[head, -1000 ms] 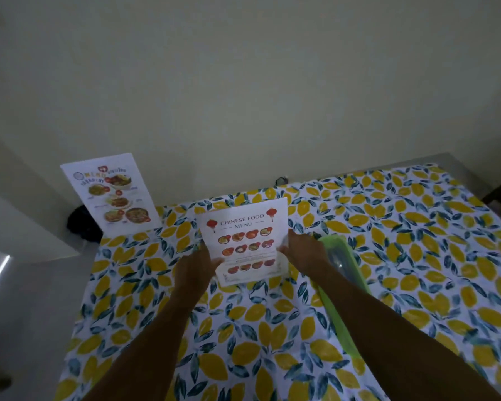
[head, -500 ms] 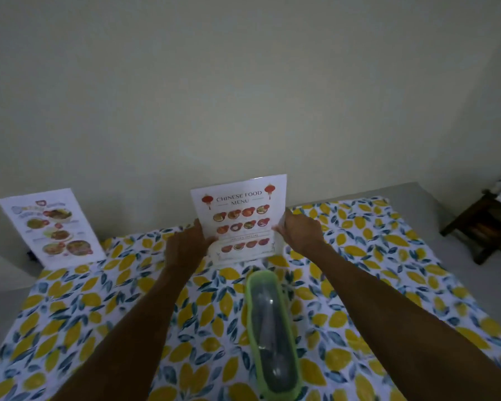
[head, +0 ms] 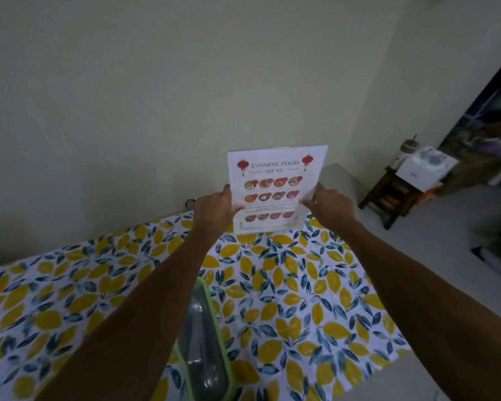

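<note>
Lemon-print tablecloth (head: 301,285) below upright menu (head: 276,175), fingers of left hand (head: 214,206) and right hand (head: 330,206) pinching its sides

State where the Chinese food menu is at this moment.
The menu is upright at centre of the head view, at the tablecloth's far edge, held between the left hand and right hand.

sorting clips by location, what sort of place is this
Probably a small eatery, or a home room set up like one: a menu headed Chinese Food Menu, a tablecloth with a lemon print, and a green-rimmed box lying on it.
</note>
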`<state>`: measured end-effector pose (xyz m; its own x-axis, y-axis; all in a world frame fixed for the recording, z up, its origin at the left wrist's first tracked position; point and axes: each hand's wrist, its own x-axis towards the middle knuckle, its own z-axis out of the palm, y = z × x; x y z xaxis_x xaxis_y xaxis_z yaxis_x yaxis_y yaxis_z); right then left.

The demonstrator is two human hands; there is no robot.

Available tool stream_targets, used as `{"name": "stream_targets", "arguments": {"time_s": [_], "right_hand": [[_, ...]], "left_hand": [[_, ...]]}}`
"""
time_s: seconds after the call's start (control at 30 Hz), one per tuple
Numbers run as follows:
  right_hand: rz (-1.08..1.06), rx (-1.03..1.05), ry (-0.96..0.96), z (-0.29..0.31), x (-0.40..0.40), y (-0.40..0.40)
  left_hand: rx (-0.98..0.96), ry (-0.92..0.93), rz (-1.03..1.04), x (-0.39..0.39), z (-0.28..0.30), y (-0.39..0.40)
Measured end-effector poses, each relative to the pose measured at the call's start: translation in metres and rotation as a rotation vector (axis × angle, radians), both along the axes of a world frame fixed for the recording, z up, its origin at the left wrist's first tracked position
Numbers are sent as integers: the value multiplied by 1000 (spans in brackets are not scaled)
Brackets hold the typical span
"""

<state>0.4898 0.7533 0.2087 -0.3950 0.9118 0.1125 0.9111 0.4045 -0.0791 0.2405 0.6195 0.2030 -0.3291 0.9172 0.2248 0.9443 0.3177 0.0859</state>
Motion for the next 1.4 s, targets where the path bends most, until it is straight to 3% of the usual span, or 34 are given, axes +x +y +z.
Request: {"name": "stream_targets", "arguments": {"time_s": [0.33,0.7,1.1,1.4], "right_hand": [[40,-63,54,-14,19,132],[199,-151,0,-83,5,305],[262,-233,15,-137,-13,371],[249,-410,206,-148,-17,377]], "left_hand": [[6,30,19,30,-15,108],[-17,-71,137,42,-81,248],[-173,-122,245,28,-128,304],[-57,-405,301,31,-136,311]]}}
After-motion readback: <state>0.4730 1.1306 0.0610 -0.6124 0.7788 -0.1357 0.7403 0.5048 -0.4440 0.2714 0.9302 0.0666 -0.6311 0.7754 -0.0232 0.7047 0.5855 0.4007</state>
